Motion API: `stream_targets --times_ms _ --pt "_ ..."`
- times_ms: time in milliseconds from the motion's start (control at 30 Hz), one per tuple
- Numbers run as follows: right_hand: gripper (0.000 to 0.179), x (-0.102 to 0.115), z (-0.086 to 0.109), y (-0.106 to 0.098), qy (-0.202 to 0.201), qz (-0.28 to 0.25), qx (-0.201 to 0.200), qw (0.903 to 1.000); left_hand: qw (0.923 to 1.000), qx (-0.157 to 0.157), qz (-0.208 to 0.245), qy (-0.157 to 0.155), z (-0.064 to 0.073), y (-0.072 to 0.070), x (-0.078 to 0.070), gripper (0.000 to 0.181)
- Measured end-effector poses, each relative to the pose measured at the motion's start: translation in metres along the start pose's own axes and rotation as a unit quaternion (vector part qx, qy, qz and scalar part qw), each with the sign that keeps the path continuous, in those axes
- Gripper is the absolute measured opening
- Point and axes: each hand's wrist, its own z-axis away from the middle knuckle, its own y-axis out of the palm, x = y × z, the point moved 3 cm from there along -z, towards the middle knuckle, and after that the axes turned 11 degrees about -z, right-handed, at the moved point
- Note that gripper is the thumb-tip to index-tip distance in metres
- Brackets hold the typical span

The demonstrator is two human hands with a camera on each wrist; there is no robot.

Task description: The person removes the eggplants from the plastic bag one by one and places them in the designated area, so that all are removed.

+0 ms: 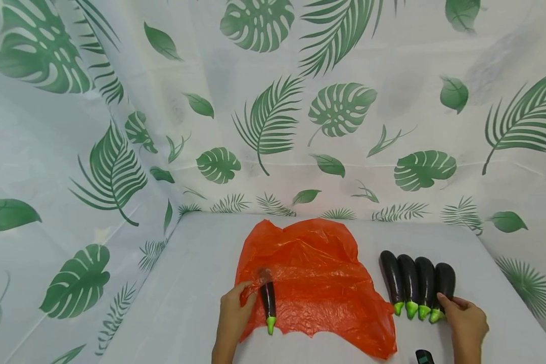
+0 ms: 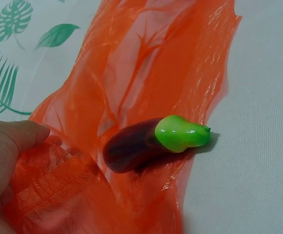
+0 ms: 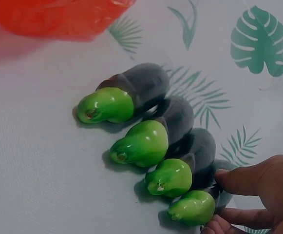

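My left hand (image 1: pixel 234 316) pinches the edge of a red plastic bag (image 1: pixel 318 303) spread on the white surface. One dark purple eggplant (image 1: pixel 268 301) lies at the bag's left side, its upper end under the red film and its green cap (image 2: pixel 182 134) toward me. On the right, several more eggplants (image 1: pixel 409 283) lie side by side in a row, green caps toward me. My right hand (image 1: pixel 467 321) holds the rightmost eggplant (image 1: pixel 445 280) near its cap, thumb on one side and fingers on the other, as the right wrist view shows.
A small black device (image 1: pixel 424 357) with a little screen sits at the front edge of the view, left of my right wrist. White sheeting (image 1: pixel 387 126) printed with green leaves hangs behind and at both sides of the white surface (image 1: pixel 186 283).
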Motion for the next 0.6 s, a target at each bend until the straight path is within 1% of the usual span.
stream_targets --times_ms 233,600 --pt "0.066 0.0009 -0.0004 0.0011 0.012 -0.005 -0.002 0.9999 1.0000 -0.004 0.004 0.008 0.0005 -0.0009 -0.0007 0.023" --pt "0.072 -0.0022 0.0014 0.0004 0.004 0.006 0.001 1.0000 0.9999 -0.004 0.006 0.012 0.0017 -0.0014 -0.0012 0.022"
